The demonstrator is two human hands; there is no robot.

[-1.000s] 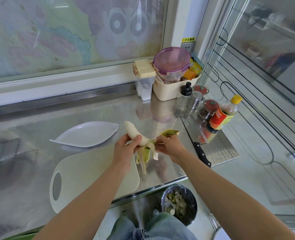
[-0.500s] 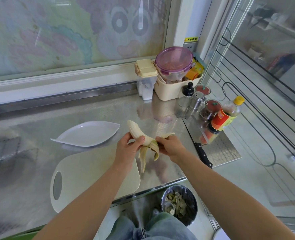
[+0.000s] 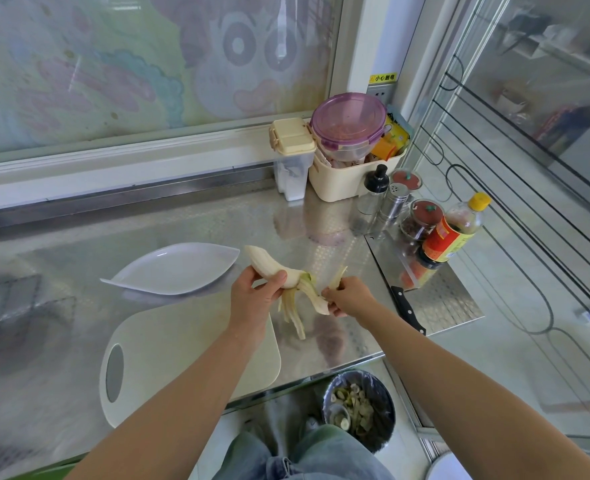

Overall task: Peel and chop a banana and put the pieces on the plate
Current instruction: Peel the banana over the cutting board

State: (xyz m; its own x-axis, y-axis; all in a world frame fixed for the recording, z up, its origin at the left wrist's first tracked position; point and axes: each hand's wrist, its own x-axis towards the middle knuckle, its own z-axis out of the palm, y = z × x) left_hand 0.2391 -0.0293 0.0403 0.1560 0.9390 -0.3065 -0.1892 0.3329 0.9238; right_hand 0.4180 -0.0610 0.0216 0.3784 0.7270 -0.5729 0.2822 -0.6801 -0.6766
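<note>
left hand [image 3: 257, 299] gripping half-peeled banana [image 3: 267, 266] | right hand [image 3: 349, 297] pinching peel strip [image 3: 336, 277] | both hovering above counter's front edge [image 3: 338, 365]

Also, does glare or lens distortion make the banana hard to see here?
Head view: the steel counter shows bright glare and reflections; the wide lens bends the window sill; the banana, in the left hand, is sharp and evenly lit.
</note>
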